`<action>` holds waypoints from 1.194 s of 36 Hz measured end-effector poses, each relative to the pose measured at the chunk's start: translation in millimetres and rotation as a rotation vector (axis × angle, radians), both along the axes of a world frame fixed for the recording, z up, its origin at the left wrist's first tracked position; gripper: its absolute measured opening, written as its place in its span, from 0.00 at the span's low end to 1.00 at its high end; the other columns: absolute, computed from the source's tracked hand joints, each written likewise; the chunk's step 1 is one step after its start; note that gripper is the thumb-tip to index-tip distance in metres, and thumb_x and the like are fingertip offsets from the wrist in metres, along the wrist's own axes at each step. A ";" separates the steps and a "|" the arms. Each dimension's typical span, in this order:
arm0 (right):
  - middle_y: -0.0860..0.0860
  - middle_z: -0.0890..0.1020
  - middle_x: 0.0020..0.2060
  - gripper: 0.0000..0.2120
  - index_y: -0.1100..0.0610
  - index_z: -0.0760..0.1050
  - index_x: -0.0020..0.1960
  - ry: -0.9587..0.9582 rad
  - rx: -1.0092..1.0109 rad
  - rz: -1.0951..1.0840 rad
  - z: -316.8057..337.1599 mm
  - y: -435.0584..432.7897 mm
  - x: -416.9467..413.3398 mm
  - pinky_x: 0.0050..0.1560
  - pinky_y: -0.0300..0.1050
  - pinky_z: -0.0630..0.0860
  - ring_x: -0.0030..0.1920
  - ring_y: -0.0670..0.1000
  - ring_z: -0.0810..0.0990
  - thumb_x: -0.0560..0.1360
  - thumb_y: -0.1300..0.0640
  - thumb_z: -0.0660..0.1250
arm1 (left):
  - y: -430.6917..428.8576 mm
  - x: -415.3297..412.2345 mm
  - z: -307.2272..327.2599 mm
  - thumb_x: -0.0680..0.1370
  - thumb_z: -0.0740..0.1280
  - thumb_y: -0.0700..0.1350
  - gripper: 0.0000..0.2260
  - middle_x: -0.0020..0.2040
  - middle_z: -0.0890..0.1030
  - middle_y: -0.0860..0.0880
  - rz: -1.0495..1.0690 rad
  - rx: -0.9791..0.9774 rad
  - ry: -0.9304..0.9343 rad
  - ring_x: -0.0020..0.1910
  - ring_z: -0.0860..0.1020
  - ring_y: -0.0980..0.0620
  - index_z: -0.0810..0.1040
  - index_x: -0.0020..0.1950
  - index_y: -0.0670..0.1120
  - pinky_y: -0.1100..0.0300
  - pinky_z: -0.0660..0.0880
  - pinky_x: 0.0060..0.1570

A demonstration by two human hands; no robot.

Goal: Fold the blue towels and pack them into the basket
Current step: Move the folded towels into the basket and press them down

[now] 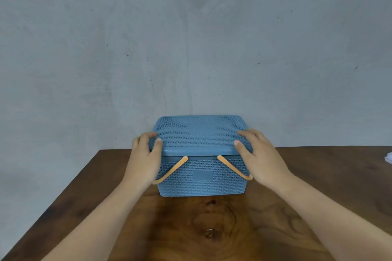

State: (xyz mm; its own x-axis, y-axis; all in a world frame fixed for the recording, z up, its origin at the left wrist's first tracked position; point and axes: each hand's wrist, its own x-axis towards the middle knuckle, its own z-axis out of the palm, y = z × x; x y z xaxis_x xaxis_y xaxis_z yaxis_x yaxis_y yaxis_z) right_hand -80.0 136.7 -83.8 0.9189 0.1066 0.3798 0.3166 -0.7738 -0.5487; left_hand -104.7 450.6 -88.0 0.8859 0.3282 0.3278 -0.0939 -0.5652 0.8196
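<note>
Standing near the far edge of the dark brown wooden counter [191, 229], at twelve o'clock from the person, was the blue perforated plastic basket [201, 184]. Its matching blue perforated lid [199, 133] sat on top and hid whatever was inside. Two flat orange handles [171, 170] hung down across the near wall of the basket, one slanting toward seven o'clock, the other toward five o'clock, and a plain blue label panel lay between them.

The left hand [146, 154] grasped the lid at its nine o'clock side, near the front corner, with the thumb laid on the top surface and the fingers curled round the rim. The right hand [258, 154] grasped the lid at its three o'clock side in much the same way, thumb on the top near the front rim, fingers bent over the corner. Both bare forearms reached in from the lower corners of the view.

A grey, speckled wall [191, 38] rose behind the basket. At three o'clock, on the counter's far right edge, a small white object [388, 158] showed, cut off and too partial to identify.
</note>
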 end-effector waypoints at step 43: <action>0.52 0.54 0.85 0.54 0.35 0.54 0.84 0.275 -0.409 0.114 35.0 133.5 21.7 0.82 0.64 0.53 0.84 0.62 0.43 0.64 0.11 0.46 | 144.3 -72.6 -136.3 0.84 0.47 0.67 0.31 0.85 0.60 0.50 0.293 0.611 0.558 0.84 0.55 0.44 0.61 0.83 0.53 0.41 0.55 0.81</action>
